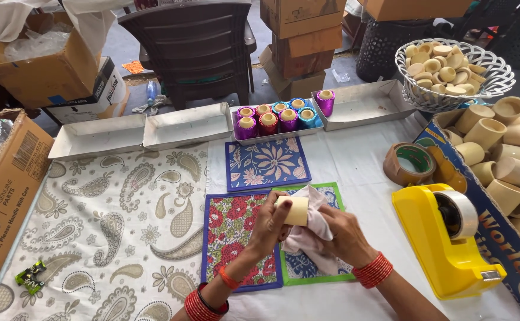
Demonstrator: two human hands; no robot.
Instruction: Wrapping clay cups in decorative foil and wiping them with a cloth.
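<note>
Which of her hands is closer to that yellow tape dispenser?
The right hand: the yellow tape dispenser sits just to its right. The left hand, holding the small cylinder, is farther away on the other side.

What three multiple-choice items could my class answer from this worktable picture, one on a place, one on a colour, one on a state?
1. Where does the yellow tape dispenser stand?
A. on the chair
B. on the table, right of the hands
C. in the white basket

2. What colour is the border of the square mat lying nearest the tray of wrapped cups?
A. blue
B. orange
C. black

3. What is the left hand doing?
A. lying flat on the table
B. reaching into a box
C. gripping a plain cream cylinder

Answers:
1 B, it sits on the white cloth at the right.
2 A, a blue edge frames its flower print.
3 C, its fingers close round the cylinder while the right hand presses a pale cloth to it.
</note>
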